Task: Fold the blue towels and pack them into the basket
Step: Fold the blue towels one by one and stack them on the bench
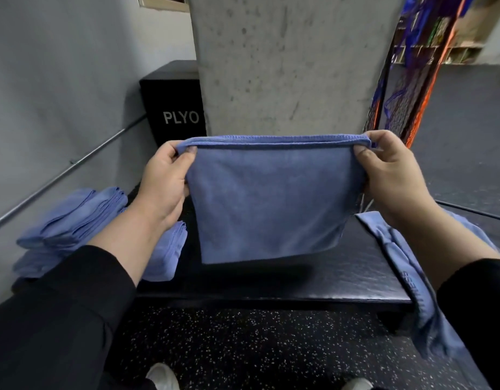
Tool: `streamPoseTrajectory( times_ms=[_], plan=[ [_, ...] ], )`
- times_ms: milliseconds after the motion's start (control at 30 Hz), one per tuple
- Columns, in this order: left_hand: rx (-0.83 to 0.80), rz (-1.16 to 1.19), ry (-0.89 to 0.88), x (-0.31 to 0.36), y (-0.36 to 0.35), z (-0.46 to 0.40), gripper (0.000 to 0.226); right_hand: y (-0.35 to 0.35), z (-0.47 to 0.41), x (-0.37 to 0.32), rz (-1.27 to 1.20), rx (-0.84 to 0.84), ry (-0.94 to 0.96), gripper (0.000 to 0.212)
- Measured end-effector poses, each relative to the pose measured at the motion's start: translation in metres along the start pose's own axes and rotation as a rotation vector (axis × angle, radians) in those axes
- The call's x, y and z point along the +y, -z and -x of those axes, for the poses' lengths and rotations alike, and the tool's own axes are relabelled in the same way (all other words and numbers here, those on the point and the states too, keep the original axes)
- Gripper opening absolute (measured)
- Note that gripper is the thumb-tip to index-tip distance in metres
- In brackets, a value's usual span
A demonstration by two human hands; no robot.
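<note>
A blue towel (271, 204), folded double, hangs in the air above a black padded bench (313, 282). My left hand (164, 181) pinches its upper left corner and my right hand (389, 175) pinches its upper right corner. The towel's lower edge hangs just above the bench. Folded blue towels (71, 220) are stacked at the bench's left end, partly behind my left forearm. An unfolded blue towel (412, 277) drapes over the bench's right end and hangs toward the floor. No basket is in view.
A concrete pillar (285, 66) rises right behind the bench. A black box marked PLYO (175, 102) stands at its left against the grey wall. Coloured bands (417, 80) hang at the right. Speckled black floor (257, 347) lies below, with white shoes at the bottom edge.
</note>
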State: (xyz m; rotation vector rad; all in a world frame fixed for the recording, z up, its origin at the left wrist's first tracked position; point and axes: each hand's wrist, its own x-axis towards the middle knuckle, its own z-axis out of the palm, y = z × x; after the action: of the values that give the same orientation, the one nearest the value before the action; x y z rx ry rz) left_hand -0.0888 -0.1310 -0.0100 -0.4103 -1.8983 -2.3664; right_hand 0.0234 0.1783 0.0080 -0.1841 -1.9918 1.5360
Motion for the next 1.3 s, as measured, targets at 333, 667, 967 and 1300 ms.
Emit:
streamPoseTrajectory(
  times_ms=[333,667,967,1300],
  plan=[
    [-0.163,-0.118,0.232,-0.023,0.017,-0.001,0.02,-0.003,0.012,0.018,-0.118,-0.068,-0.213,0.01],
    [0.025,-1.082,0.04,-0.127,0.006,-0.048,0.04,-0.047,-0.035,0.151,0.665,-0.058,-0.352,0.07],
    [-0.878,-1.528,0.147,-0.173,0.021,0.023,0.058,-0.07,0.015,0.184,0.928,-0.631,-0.297,0.047],
    [-0.822,-1.539,-0.105,-0.173,0.023,0.034,0.041,-0.023,0.067,0.195,0.888,-0.793,0.366,0.028]
  ],
)
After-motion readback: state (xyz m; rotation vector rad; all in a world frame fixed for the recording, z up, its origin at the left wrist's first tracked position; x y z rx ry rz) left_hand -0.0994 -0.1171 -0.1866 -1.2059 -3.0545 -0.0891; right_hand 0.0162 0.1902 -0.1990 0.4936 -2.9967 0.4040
